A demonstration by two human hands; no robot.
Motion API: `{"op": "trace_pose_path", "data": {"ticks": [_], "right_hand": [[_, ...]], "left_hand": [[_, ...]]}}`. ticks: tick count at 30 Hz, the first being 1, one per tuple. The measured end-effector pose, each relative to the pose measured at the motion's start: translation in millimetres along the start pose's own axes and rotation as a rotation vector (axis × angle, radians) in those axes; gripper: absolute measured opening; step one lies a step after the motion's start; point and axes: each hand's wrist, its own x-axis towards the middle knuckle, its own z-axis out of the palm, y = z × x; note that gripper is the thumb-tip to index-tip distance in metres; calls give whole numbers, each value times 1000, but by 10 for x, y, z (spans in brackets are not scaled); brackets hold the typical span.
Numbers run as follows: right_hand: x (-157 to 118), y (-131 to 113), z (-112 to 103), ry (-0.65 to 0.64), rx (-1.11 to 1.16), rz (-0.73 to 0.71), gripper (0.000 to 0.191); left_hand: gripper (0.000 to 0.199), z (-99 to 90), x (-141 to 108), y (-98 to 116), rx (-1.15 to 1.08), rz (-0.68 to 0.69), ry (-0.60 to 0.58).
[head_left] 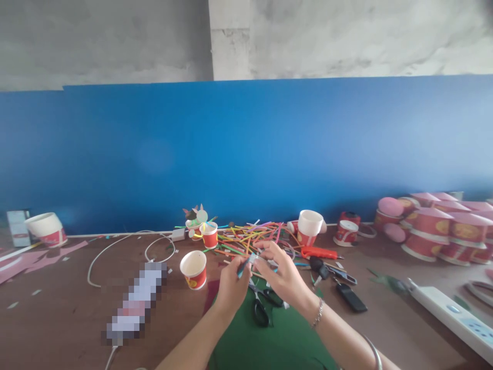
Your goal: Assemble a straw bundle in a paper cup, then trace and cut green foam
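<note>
My left hand (233, 285) is closed, pinching a small blue strip (242, 268) between thumb and fingers. Close beside it, my right hand (278, 272) has its thumb and fingertips on a small whitish piece (253, 258) at the strip's end. Both hands are over the far edge of a green sheet (285, 339). Black-handled scissors (261, 312) lie below them on the sheet, their blades partly hidden. Behind the hands spreads a pile of coloured strips (250, 236). An upright red and white paper cup (193, 272) stands left of my left hand.
More paper cups stand behind (309, 226) and are stacked at the right (427, 231). An orange-red tool (319, 252), keys with a black fob (350, 297) and a white power strip (450, 313) lie at right. A white cable (90, 267) curls at left near a blurred-out device. A blue partition (231, 154) rises behind.
</note>
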Motion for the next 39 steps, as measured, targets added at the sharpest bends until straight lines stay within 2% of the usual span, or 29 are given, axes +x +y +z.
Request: {"op": "trace_pose_path", "data": {"ticks": [8,13,15,22,28,35,39], "right_hand": [[-12,-3,1,-24,-83,-40,28],[-51,-68,9,-65,-180,-108,27],[-47,-66,9,-57,-196,-100,27],[1,-8,-3,-19,-257,-43,23],[20,24,-8,-20,-266,-30,23],[42,60,-15,-5,-291,-11,23],[58,89,-19,-8,-290,-19,22]], "left_hand": [[20,-2,40,-16,-101,-92,-20],[10,12,-15,-50,150,-2,-33],[11,14,-18,-63,170,5,-19],[29,11,81,-139,-194,-131,18],[29,32,97,-109,-451,-271,0],[34,17,85,17,-568,-376,17],[37,7,78,38,-601,-380,7]]}}
